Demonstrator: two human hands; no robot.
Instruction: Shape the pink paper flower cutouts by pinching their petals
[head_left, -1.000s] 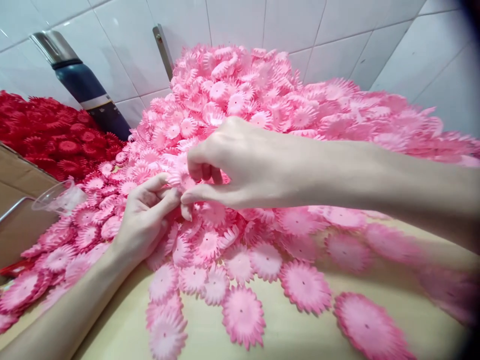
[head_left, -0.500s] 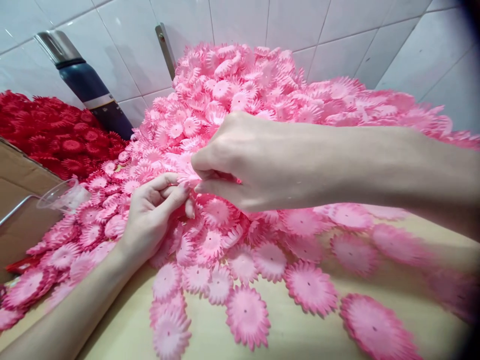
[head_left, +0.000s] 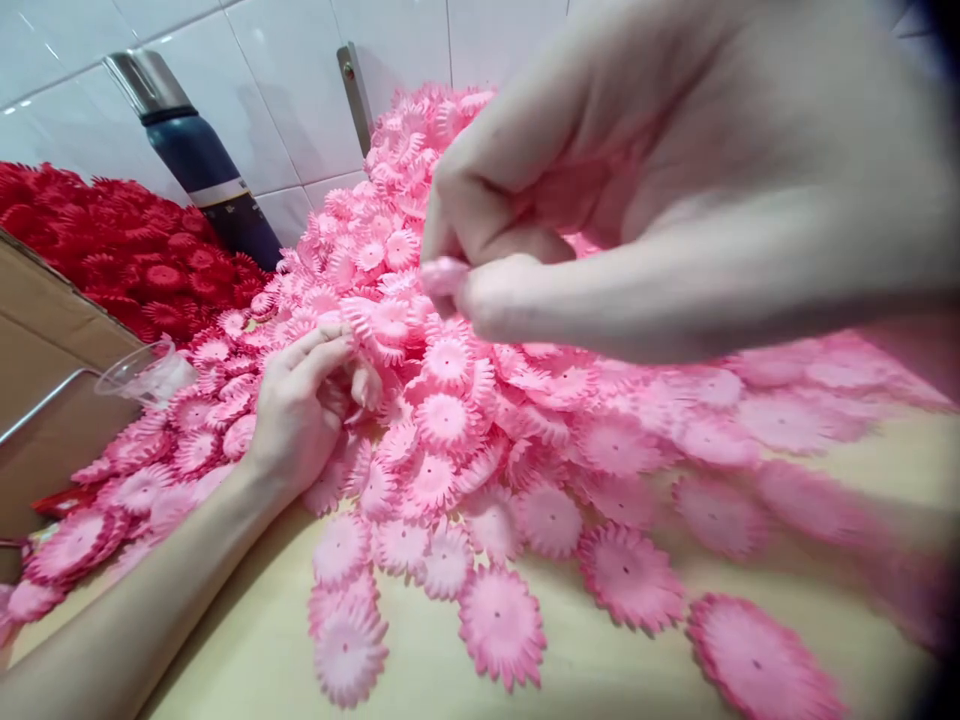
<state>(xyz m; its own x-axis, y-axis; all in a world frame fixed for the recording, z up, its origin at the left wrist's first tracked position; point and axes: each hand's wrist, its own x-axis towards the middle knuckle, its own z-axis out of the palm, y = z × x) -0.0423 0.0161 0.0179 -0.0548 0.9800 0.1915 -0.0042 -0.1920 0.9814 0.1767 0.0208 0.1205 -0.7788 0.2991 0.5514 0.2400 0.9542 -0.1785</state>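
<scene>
A big heap of pink fabric flower petals covers the pale table and rises against the tiled wall. My left hand rests on the heap at the left, fingers curled and pinched on a small stack of pink petals. My right hand is lifted close to the camera, large and blurred, with thumb and fingers pinched on a single pink petal. The two hands are apart.
A pile of red petals lies at the back left. A dark blue flask with a steel top leans on the white tiles. A clear plastic cup and a cardboard box sit at the left. Loose pink petals lie scattered toward the table's front.
My right hand has risen from the heap toward the camera, pulling one pink petal away from the left hand's stack. The left hand stayed in place on the heap.
</scene>
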